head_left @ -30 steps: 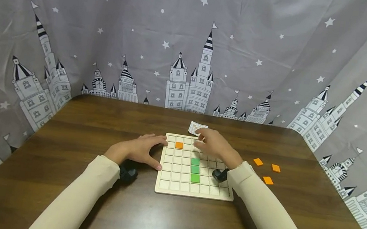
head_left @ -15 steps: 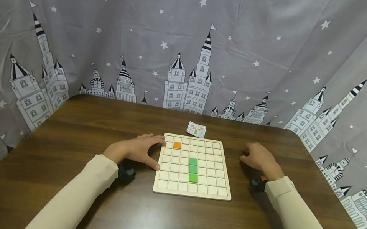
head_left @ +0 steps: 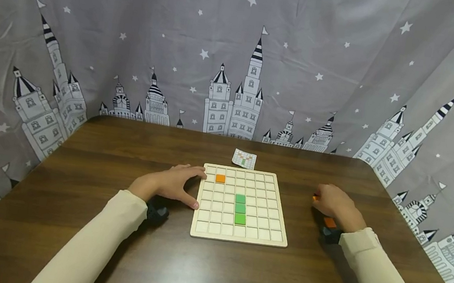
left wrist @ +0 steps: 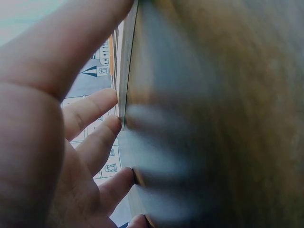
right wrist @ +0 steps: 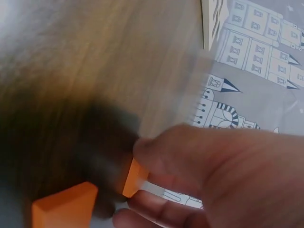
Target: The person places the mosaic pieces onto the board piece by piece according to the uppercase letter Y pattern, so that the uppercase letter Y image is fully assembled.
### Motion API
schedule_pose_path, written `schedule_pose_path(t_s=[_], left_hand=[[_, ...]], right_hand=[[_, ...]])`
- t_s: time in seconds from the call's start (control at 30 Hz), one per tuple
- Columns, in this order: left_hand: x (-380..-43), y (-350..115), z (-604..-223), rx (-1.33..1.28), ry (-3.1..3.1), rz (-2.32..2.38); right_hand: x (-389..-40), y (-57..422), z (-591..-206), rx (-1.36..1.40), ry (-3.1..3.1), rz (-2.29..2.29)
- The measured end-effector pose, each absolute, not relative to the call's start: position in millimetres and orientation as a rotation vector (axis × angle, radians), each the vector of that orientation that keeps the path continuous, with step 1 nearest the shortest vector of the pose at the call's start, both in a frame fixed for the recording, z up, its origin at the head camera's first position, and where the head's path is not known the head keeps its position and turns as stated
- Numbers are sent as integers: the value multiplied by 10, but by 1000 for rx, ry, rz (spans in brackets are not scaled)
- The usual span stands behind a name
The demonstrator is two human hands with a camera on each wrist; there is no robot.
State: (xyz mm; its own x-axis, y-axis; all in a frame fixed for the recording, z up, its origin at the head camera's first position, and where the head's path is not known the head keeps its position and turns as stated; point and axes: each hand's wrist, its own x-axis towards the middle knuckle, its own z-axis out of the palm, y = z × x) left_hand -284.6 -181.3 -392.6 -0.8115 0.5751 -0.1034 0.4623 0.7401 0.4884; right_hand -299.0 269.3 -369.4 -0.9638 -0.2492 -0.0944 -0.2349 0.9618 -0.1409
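A pale wooden grid board (head_left: 208, 229) lies flat on the table. It bears one orange tile (head_left: 220, 178) near its upper left corner and a column of green tiles (head_left: 240, 208) around its middle. My left hand (head_left: 167, 184) rests against the board's left edge, thumb and fingers spread; the left wrist view has fingertips (left wrist: 111, 124) touching that edge. Right of the board, my right hand (head_left: 335, 206) pinches an orange tile (right wrist: 135, 176) between thumb and fingers, close to the tabletop. Another orange tile (right wrist: 66, 209) lies near that wrist.
A small printed card (head_left: 244, 159) with a coloured grid lies just behind the board. Brown wooden table (head_left: 143, 255) surrounds everything, and a grey curtain (head_left: 138, 29) with castles and stars hangs behind it.
My right hand has gone from above the board's upper right to the orange tiles on the right, and now pinches one. My left hand stays at the board's edge.
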Motion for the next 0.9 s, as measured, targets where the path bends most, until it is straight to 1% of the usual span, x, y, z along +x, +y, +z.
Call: schedule_pose_path(t_s=[0.2, 0.53, 0.67, 0.9], left_hand=[[-2850, -1829, -3907, 834, 2700, 662], [-2848, -1810, -3907, 800, 2687, 639], [-2855, -1800, -3913, 803, 2691, 637], [-2844, -1805, -3930, 800, 2701, 645]], right_hand=[[-2970, 2703, -3702, -366, 3023, -221], [-2994, 2611, -3766, -455, 3098, -284], [-3050, 2392, -3721, -519, 3101, -374], [-3149, 1779, -3634, -651, 3017, -476]])
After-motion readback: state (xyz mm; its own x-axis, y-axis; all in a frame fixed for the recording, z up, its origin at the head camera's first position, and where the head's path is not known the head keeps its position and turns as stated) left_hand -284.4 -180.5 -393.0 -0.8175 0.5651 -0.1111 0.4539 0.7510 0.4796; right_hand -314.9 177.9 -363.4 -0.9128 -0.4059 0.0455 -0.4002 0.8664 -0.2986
